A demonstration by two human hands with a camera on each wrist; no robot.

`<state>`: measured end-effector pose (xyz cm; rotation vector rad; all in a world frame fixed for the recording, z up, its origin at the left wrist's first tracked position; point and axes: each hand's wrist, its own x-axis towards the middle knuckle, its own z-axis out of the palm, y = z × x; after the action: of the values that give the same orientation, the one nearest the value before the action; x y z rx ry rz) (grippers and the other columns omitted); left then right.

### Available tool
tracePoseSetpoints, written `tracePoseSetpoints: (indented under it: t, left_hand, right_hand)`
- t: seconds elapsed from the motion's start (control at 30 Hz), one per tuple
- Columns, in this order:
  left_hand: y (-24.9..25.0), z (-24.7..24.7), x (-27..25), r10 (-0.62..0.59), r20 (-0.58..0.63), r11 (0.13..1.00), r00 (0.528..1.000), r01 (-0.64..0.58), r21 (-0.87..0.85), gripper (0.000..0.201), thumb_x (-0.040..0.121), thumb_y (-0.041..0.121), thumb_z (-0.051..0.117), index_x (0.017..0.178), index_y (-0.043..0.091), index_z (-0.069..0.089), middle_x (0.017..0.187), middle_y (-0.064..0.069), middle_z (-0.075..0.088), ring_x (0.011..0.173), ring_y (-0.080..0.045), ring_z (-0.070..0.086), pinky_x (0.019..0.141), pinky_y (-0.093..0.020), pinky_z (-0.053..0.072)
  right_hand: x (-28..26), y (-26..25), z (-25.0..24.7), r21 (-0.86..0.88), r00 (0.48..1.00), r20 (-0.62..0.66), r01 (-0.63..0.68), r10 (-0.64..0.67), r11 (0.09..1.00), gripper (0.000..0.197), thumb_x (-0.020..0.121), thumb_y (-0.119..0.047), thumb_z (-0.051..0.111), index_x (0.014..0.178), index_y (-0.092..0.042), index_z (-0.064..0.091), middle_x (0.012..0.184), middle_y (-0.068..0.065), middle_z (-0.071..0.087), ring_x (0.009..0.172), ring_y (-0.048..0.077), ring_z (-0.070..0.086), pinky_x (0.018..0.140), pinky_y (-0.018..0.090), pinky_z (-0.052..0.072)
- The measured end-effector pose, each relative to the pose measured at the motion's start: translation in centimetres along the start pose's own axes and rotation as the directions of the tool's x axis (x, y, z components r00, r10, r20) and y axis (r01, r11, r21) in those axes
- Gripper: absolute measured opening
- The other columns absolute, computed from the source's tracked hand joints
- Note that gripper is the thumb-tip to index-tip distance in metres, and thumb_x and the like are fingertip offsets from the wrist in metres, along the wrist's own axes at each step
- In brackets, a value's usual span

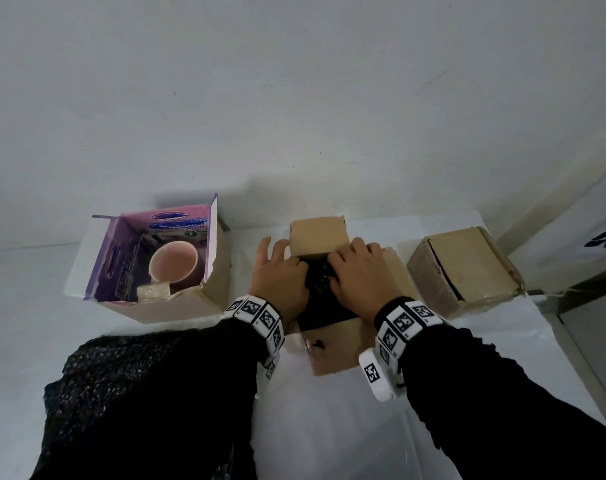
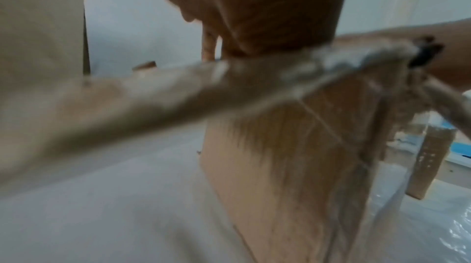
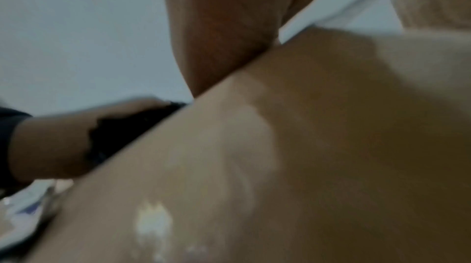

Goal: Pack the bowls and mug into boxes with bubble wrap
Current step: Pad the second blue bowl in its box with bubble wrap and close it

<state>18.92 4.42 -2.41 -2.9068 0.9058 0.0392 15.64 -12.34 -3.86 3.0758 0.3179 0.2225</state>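
Observation:
An open brown cardboard box (image 1: 332,355) stands in front of me, stuffed with black bubble wrap (image 1: 324,303). My left hand (image 1: 280,271) and right hand (image 1: 357,268) lie side by side on that wrap and press it down, fingers reaching toward the raised back flap (image 1: 318,237). What lies under the wrap is hidden. In the right wrist view the left hand (image 3: 51,146) rests on the black wrap (image 3: 127,124) behind a blurred flap (image 3: 331,146). A pink mug (image 1: 173,263) stands upright in the purple-lined box (image 1: 121,258) to the left. No bowl shows.
A second brown box (image 1: 464,268) with its flaps folded over sits to the right. A loose sheet of black bubble wrap (image 1: 128,368) lies under my left forearm. A small beige wrapped piece (image 1: 154,292) sits beside the mug. The wall rises just behind the boxes.

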Motion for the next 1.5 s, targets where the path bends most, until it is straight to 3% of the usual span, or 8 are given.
tracePoseSetpoints:
  t: [0.1, 0.2, 0.33, 0.5, 0.67, 0.9, 1.13, 1.5]
  left_hand:
    - [-0.1, 0.7, -0.7, 0.006, -0.184, 1.0, 0.983, -0.008, -0.01, 0.015, 0.079, 0.026, 0.053, 0.077, 0.018, 0.065, 0.081, -0.001, 0.071, 0.109, -0.033, 0.054, 0.094, -0.048, 0.031]
    - [-0.3, 1.1, -1.1, -0.029, -0.128, 1.0, 0.991, 0.029, -0.004, 0.03, 0.088, 0.034, 0.042, 0.074, 0.022, 0.065, 0.079, 0.002, 0.071, 0.117, -0.029, 0.051, 0.102, -0.054, 0.023]
    - [0.2, 0.7, -0.2, -0.029, 0.022, 0.996, 0.999, 0.027, 0.082, 0.033, 0.092, 0.039, 0.038, 0.084, 0.025, 0.066, 0.1, 0.008, 0.069, 0.135, -0.026, 0.031, 0.108, -0.056, 0.004]
    - [0.0, 0.1, -0.5, -0.014, -0.107, 0.997, 0.994, 0.021, 0.069, 0.029, 0.09, 0.044, 0.045, 0.092, 0.027, 0.068, 0.103, 0.008, 0.067, 0.116, -0.024, 0.044, 0.097, -0.045, 0.025]
    - [0.6, 1.8, -3.7, 0.283, -0.344, 0.941, 0.895, -0.329, -0.08, 0.037, 0.096, 0.049, 0.035, 0.086, 0.025, 0.061, 0.08, 0.005, 0.061, 0.072, -0.019, 0.054, 0.065, -0.033, 0.041]
    - [1.2, 2.5, -6.4, 0.3, -0.273, 0.953, 0.914, -0.3, 0.045, 0.049, 0.092, 0.053, 0.04, 0.068, 0.024, 0.072, 0.072, 0.005, 0.064, 0.081, -0.02, 0.057, 0.086, -0.042, 0.036]
    - [2.5, 3.1, -7.0, 0.305, -0.307, 0.948, 0.902, -0.319, 0.002, 0.019, 0.077, 0.017, 0.052, 0.094, 0.019, 0.059, 0.081, 0.001, 0.057, 0.07, -0.022, 0.055, 0.078, -0.034, 0.042]
    - [2.7, 2.5, -7.6, 0.19, -0.22, 0.977, 0.957, -0.161, 0.143, 0.023, 0.079, 0.04, 0.067, 0.066, 0.021, 0.064, 0.067, 0.006, 0.061, 0.082, -0.023, 0.059, 0.103, -0.052, 0.027]
  right_hand:
    - [-1.2, 0.5, -0.1, 0.066, 0.987, -0.161, 0.002, 0.009, 0.998, 0.021, 0.084, -0.028, 0.059, 0.1, -0.016, 0.052, 0.085, 0.004, 0.062, 0.078, 0.026, 0.054, 0.087, 0.041, 0.037]
    - [-2.4, 1.0, 0.0, 0.056, 0.979, -0.198, 0.055, -0.043, 0.997, 0.02, 0.089, -0.023, 0.05, 0.108, -0.015, 0.052, 0.072, -0.002, 0.062, 0.069, 0.021, 0.058, 0.115, 0.048, 0.023]
    - [-2.5, 1.3, 0.0, 0.04, 0.981, -0.157, 0.125, -0.117, 0.991, 0.028, 0.084, -0.016, 0.039, 0.111, -0.017, 0.048, 0.069, -0.003, 0.061, 0.068, 0.02, 0.059, 0.121, 0.049, 0.004]
    - [-2.3, 2.0, -0.5, -0.011, 0.976, -0.162, 0.148, -0.148, 0.989, 0.02, 0.077, -0.01, 0.056, 0.097, -0.016, 0.055, 0.077, 0.0, 0.062, 0.077, 0.024, 0.054, 0.101, 0.046, 0.037]
    - [-4.7, 2.9, -0.5, 0.057, 0.967, -0.187, 0.185, -0.172, 0.981, 0.022, 0.093, -0.037, 0.048, 0.087, -0.018, 0.058, 0.086, -0.001, 0.063, 0.088, 0.023, 0.053, 0.092, 0.043, 0.039]
    - [-6.2, 2.1, -0.7, 0.019, 0.99, -0.033, 0.136, -0.135, 0.991, 0.067, 0.09, -0.073, 0.029, 0.082, -0.018, 0.067, 0.095, 0.003, 0.064, 0.102, 0.023, 0.054, 0.101, 0.046, 0.033]
    - [-7.4, -0.6, -1.0, 0.102, 0.97, -0.127, 0.22, -0.207, 0.97, 0.029, 0.082, -0.044, 0.048, 0.082, -0.016, 0.057, 0.076, 0.004, 0.059, 0.067, 0.024, 0.055, 0.062, 0.034, 0.041]
    - [-8.6, -0.8, 0.0, 0.032, 0.985, 0.004, 0.173, -0.173, 0.984, 0.033, 0.093, -0.045, 0.04, 0.081, -0.018, 0.055, 0.07, 0.0, 0.062, 0.063, 0.023, 0.056, 0.082, 0.039, 0.042]
